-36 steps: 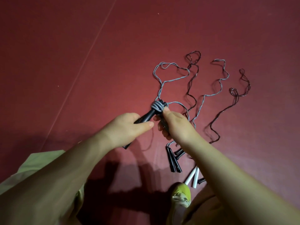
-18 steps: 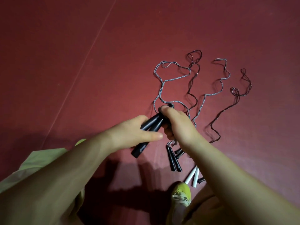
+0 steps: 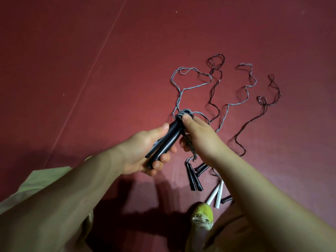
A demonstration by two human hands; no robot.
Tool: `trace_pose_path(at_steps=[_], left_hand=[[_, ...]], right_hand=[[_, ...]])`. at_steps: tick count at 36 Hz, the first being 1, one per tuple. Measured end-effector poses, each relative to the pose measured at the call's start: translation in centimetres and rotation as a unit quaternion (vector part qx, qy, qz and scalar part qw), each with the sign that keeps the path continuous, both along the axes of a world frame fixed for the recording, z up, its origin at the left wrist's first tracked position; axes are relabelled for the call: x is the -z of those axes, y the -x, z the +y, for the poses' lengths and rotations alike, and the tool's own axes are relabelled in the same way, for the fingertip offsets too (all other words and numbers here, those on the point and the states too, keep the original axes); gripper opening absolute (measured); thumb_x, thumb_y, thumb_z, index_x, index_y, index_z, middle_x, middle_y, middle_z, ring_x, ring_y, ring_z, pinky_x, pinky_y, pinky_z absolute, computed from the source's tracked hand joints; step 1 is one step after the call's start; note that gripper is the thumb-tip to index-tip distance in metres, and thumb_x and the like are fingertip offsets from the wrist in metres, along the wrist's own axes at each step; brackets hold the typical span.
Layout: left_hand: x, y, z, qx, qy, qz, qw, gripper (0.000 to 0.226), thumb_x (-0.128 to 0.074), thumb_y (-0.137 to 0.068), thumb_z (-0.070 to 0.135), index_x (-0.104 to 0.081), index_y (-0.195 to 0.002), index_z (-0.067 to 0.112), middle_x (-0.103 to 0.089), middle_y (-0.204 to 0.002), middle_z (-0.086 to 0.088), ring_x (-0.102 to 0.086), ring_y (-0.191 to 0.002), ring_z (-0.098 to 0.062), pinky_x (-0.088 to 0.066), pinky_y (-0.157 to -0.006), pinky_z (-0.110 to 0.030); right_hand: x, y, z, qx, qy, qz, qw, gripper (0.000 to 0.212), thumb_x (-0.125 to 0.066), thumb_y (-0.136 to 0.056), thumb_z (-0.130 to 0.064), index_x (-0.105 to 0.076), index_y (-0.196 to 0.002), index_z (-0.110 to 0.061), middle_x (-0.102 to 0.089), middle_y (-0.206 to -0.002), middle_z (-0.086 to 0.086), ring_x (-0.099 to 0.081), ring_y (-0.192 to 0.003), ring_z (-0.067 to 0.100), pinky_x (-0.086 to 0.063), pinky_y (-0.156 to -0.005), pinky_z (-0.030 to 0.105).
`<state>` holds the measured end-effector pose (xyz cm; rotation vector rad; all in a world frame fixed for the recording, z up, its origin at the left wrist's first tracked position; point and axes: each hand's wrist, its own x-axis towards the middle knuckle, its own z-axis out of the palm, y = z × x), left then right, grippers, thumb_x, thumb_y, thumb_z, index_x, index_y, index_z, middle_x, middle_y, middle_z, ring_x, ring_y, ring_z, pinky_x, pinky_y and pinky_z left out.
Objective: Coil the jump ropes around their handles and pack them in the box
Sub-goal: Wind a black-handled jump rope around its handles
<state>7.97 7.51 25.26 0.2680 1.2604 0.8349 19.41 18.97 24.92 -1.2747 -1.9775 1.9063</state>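
My left hand (image 3: 143,151) grips a pair of black jump-rope handles (image 3: 166,142) held side by side, slanting up to the right. A few turns of grey rope (image 3: 184,113) sit coiled at their top end. My right hand (image 3: 201,140) pinches that rope beside the coil. The loose grey rope (image 3: 179,99) trails away over the red floor. Other ropes lie on the floor to the right: a dark one (image 3: 216,84), a grey one (image 3: 245,91) and another dark one (image 3: 269,99). No box is in view.
More handles lie on the floor below my right hand: a black pair (image 3: 194,179), a short black one (image 3: 201,169) and a white pair (image 3: 217,194). My yellow shoe (image 3: 202,215) sits at the bottom. A pale seam line (image 3: 87,79) crosses the floor.
The handles have swung from lying lower to pointing up right, and the grey coil at their top shows again. My right hand has shifted slightly up along the rope.
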Motion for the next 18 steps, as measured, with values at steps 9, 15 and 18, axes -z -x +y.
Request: trace_pose_path(at_steps=[9,15,18], left_hand=[[1.2,-0.4,0.2,-0.003,-0.027,0.18,0.983,0.049,-0.034,-0.096,0.054,-0.058,-0.086,0.012,-0.049,-0.052,0.005,-0.041,-0.04,-0.011,-0.035,-0.045,-0.021],[1.8,0.1,0.4,0.018,-0.04,0.262,0.964,0.048,-0.035,-0.098,0.049,-0.058,-0.094,0.007,-0.048,-0.06,0.001,-0.041,-0.044,-0.014,-0.035,-0.046,-0.024],[2.4,0.7,0.3,0.043,-0.056,0.359,0.931,0.051,-0.04,-0.095,0.053,-0.059,-0.092,0.006,-0.051,-0.06,0.001,-0.044,-0.049,-0.018,-0.039,-0.052,-0.031]], right_hand=[[1.2,0.0,0.0,-0.02,-0.019,-0.032,0.999,0.032,-0.037,-0.104,-0.034,-0.044,-0.084,-0.009,-0.049,-0.063,0.003,-0.036,-0.042,0.012,-0.029,-0.043,0.024],[1.6,0.0,0.1,-0.028,-0.075,-0.054,0.995,0.033,-0.04,-0.102,-0.036,-0.043,-0.078,-0.015,-0.045,-0.049,-0.005,-0.035,-0.036,0.007,-0.028,-0.04,0.019],[1.7,0.0,0.1,-0.032,-0.081,-0.06,0.994,0.031,-0.041,-0.103,-0.036,-0.048,-0.084,-0.012,-0.042,-0.04,-0.009,-0.033,-0.033,0.003,-0.027,-0.04,0.017]])
